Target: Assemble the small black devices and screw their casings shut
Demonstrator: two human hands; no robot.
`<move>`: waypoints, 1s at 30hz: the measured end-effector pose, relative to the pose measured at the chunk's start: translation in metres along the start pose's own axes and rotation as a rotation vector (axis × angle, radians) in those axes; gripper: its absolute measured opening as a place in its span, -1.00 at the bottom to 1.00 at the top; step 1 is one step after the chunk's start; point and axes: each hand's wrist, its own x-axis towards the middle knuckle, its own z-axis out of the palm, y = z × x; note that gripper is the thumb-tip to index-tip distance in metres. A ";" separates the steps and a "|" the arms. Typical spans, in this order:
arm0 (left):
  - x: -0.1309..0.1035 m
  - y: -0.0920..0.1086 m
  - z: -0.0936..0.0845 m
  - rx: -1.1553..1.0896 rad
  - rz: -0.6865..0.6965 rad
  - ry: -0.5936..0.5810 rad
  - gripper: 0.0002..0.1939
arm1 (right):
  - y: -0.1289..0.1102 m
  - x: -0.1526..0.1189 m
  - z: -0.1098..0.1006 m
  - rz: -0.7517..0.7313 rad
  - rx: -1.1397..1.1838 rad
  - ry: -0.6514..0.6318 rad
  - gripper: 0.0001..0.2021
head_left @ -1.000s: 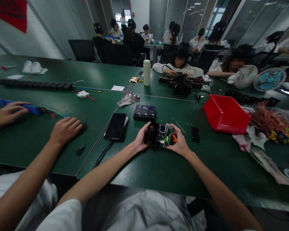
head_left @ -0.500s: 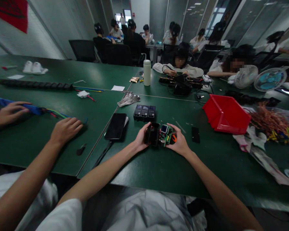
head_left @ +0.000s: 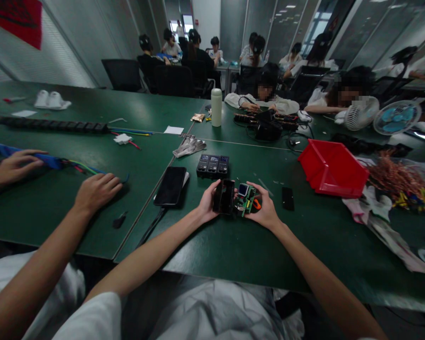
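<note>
The big green table [head_left: 205, 248] is under everything. Just above its near part, in front of the person, are the two hands. The left hand [head_left: 208, 203] is gripping a black case [head_left: 224, 197] by its left side. The right hand [head_left: 265, 206] is gripping a green board [head_left: 245, 200] by its right side.

The case is a dark, shiny box shape, a bit bigger than the board. Its long way runs from near the person to the far side, almost straight. The board is flat and bright green, with lots of little parts on it. Its long way runs far and near too, but the far end leans to the right. Its face points up toward the person. A little dark screen [head_left: 243, 190] sits at the board's far end, and a tiny yellow strip [head_left: 248, 205] is lower down. A small orange bit [head_left: 257, 204] pokes out between the board and the right hand.

One second ago, the board was closer to the case. Now it has slid a little to the right, and the gap at the far end is wider. At the near end, it is too dark to tell if they touch.
</note>
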 end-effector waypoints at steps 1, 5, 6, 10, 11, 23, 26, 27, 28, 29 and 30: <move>0.000 0.000 0.000 -0.003 0.010 0.008 -0.62 | 0.000 0.000 0.000 0.006 0.000 -0.001 -0.07; 0.000 0.001 0.002 -0.018 0.028 0.034 -0.61 | -0.001 -0.001 -0.001 0.007 -0.007 -0.008 -0.08; 0.000 0.001 0.002 -0.020 0.027 0.034 -0.61 | -0.001 -0.001 -0.001 0.004 -0.008 -0.008 -0.08; -0.001 0.001 0.003 -0.007 0.027 0.045 -0.62 | -0.001 -0.001 0.000 -0.006 -0.013 -0.003 -0.08; -0.001 0.002 0.004 0.001 0.027 0.056 -0.62 | -0.001 -0.001 0.000 -0.009 -0.014 0.000 -0.07; -0.002 0.001 0.010 0.071 0.044 0.123 -0.61 | -0.004 0.002 -0.002 -0.027 -0.017 0.005 -0.11; -0.002 0.001 0.011 0.055 0.040 0.136 -0.61 | -0.004 0.002 -0.002 -0.019 -0.027 0.006 -0.11; -0.003 0.001 0.011 0.045 0.040 0.136 -0.61 | -0.004 0.002 -0.002 -0.018 -0.029 0.008 -0.11; -0.003 0.001 0.011 0.034 0.042 0.130 -0.61 | -0.004 0.002 -0.002 -0.020 -0.030 0.010 -0.11; -0.003 0.001 0.010 0.025 0.047 0.120 -0.61 | -0.004 0.002 -0.002 -0.022 -0.029 0.011 -0.10; -0.003 0.001 0.009 0.019 0.054 0.110 -0.61 | -0.004 0.002 -0.002 -0.023 -0.028 0.012 -0.10</move>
